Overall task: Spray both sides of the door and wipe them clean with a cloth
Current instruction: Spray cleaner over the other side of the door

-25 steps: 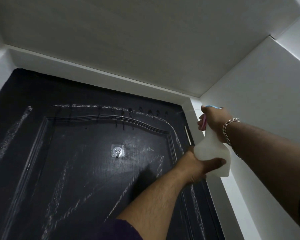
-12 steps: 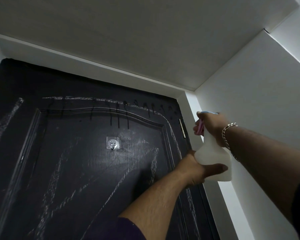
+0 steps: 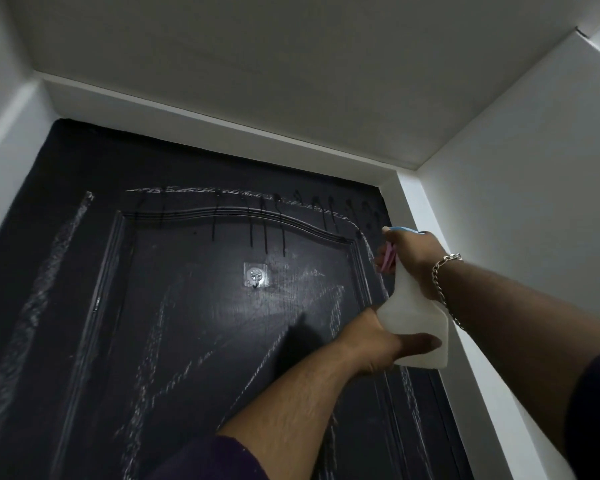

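A black panelled door (image 3: 174, 341) fills the lower left of the head view, seen from below, streaked with whitish smears and dark drips running down from its top. A white spray bottle (image 3: 417, 323) with a pink trigger and blue head is raised at the door's upper right corner. My right hand (image 3: 413, 252) grips the bottle's neck with fingers on the trigger. My left hand (image 3: 385, 344) cups the bottle's base, thumb across its front. No cloth is in view.
A small clear adhesive hook (image 3: 255, 275) is stuck on the door's upper panel. The white door frame (image 3: 465, 341) and a white wall (image 3: 534, 202) stand close on the right. The ceiling (image 3: 291, 64) is just above the door.
The view has shifted so the door sits further right and lower in frame. The bottle and both hands stay at the door's upper right corner, and the drips have run a little longer.
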